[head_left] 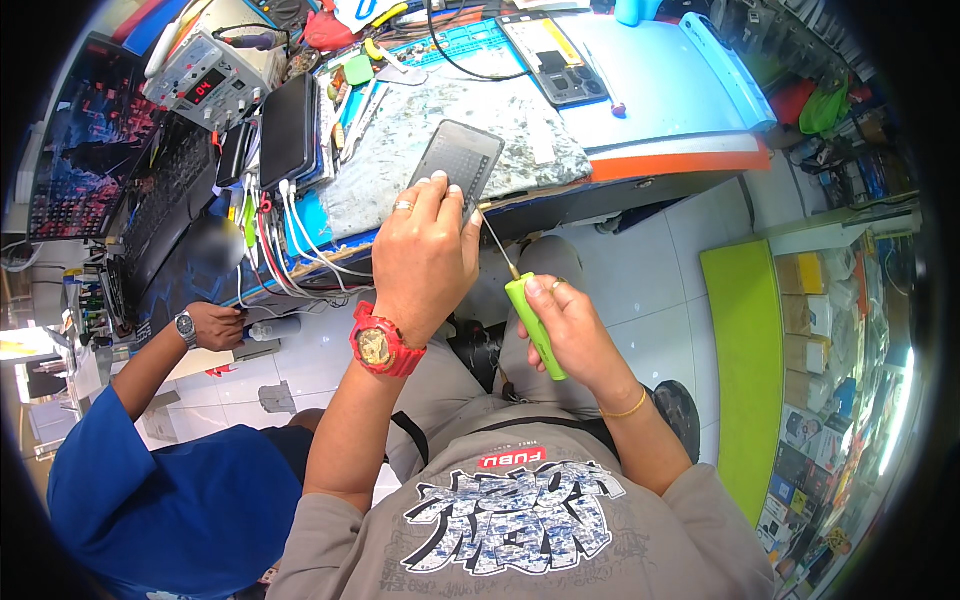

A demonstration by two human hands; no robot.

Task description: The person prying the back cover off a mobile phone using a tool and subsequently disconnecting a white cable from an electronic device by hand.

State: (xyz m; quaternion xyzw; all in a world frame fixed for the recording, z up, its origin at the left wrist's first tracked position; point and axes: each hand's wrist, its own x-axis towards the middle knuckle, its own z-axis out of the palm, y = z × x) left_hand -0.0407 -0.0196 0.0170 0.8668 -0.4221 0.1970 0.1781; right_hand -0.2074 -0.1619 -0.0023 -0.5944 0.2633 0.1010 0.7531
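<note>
My left hand, with a red watch at its wrist, presses its fingers onto a flat grey rectangular plate with a dotted grid. Its thumb lies along the plate's near right edge. The plate rests on the stained grey mat, close to the bench's front edge. In my right hand, fingers wrap round the green handle of a thin-shafted screwdriver. Its shaft slants up to the plate's near right corner. I cannot tell whether the tip touches the plate.
A person in a blue shirt sits at my left, one hand near the bench. White cables hang over the edge. A black phone, power supply and opened phone lie around the mat. A green panel stands right.
</note>
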